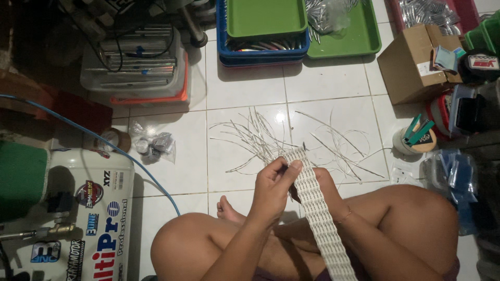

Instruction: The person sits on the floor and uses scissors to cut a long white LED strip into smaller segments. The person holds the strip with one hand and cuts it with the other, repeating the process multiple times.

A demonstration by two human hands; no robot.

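A long white strip of printed labels [320, 213] runs from my lap up to my hands. My left hand [276, 184] pinches the strip's upper end, thumb on top near its left edge. My right hand [325, 187] is under and behind the strip, holding it from the right; most of its fingers are hidden. Thin white paper slivers [271, 138] lie scattered on the white floor tiles just beyond my hands. My crossed legs and one foot [232, 211] frame the strip.
A white compressor tank [88, 218] with a blue hose [120, 153] stands left. Green trays [265, 18] on a blue crate sit ahead. A cardboard box [411, 65], a tape roll with green clips [414, 138], a clear tub of metal bars [138, 62] and small plastic bags [153, 145] surround me.
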